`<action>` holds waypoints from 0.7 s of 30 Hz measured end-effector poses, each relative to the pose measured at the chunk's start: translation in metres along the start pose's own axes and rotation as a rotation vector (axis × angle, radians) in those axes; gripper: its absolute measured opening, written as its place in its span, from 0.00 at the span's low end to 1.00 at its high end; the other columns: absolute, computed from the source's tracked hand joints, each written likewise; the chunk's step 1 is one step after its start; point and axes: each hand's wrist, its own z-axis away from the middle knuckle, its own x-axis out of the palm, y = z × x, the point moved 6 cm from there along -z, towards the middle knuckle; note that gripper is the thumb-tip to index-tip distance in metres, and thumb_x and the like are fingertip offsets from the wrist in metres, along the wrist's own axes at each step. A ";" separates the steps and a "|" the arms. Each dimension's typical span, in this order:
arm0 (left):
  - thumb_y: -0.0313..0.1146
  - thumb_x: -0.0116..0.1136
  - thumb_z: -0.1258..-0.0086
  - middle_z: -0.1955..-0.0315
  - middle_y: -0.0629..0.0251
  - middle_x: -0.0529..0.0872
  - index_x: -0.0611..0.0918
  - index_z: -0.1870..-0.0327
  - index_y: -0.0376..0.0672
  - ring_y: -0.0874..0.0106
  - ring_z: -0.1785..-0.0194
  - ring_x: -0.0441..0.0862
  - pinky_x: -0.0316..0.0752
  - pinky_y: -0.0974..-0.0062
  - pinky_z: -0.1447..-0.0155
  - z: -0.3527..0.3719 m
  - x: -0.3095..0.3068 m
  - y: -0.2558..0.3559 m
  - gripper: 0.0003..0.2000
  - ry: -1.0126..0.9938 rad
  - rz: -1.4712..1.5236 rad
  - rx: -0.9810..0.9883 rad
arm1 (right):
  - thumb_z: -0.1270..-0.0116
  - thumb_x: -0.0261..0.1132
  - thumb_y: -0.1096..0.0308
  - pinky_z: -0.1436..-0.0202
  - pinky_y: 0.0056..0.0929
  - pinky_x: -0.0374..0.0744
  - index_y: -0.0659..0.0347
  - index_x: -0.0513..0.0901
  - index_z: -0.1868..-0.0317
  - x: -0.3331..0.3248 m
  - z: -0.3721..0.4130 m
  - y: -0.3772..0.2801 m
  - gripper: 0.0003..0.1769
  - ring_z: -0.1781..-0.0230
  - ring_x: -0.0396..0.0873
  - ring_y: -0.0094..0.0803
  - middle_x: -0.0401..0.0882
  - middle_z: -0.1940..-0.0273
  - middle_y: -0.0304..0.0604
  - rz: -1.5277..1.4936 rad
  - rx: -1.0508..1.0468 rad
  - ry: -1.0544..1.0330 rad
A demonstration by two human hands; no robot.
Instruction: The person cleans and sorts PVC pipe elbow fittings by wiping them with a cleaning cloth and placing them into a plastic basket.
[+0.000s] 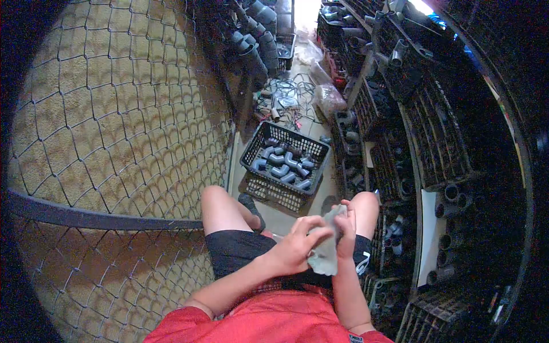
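Observation:
In front of my lap, a pale grey-green cloth (324, 258) is gripped between both hands. My left hand (302, 241) pinches its left side with curled fingers. On the other side, my right hand (346, 227) is closed around the upper right part of the cloth. Whether something lies inside the folds is hidden. Beyond my knees, a black plastic crate (251, 167) rests on the floor, with several grey elbow pipe fittings (280, 171) lying loose in it. Neither hand touches the crate.
A chain-link fence (108, 114) with a metal rail (114, 214) runs along the left. Racks of black crates (440, 131) with pipe fittings line the right. Farther up the aisle are tangled cables (291, 94), plastic bags (329, 97) and stacked grey pipe pieces (251, 54).

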 end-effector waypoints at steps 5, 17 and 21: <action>0.17 0.63 0.51 0.34 0.44 0.65 0.60 0.26 0.37 0.45 0.30 0.65 0.66 0.59 0.28 -0.008 0.007 -0.002 0.44 -0.059 -0.038 -0.027 | 0.30 0.57 0.65 0.44 0.23 0.70 0.59 0.66 0.35 0.000 -0.004 0.009 0.24 0.50 0.72 0.25 0.73 0.51 0.38 -0.122 0.050 0.025; 0.28 0.68 0.48 0.48 0.44 0.81 0.75 0.40 0.33 0.49 0.45 0.81 0.76 0.61 0.40 0.016 0.024 -0.027 0.30 0.115 0.148 -0.217 | 0.23 0.56 0.56 0.58 0.32 0.80 0.54 0.66 0.39 -0.009 0.001 0.022 0.19 0.66 0.79 0.31 0.73 0.63 0.40 -0.193 -0.105 0.102; 0.33 0.68 0.47 0.62 0.54 0.85 0.79 0.53 0.38 0.53 0.57 0.84 0.80 0.59 0.51 0.008 0.007 -0.035 0.20 0.120 -0.208 -0.127 | 0.21 0.52 0.51 0.57 0.32 0.80 0.57 0.67 0.41 0.016 0.009 0.006 0.20 0.65 0.80 0.33 0.74 0.63 0.41 -0.008 -0.052 0.094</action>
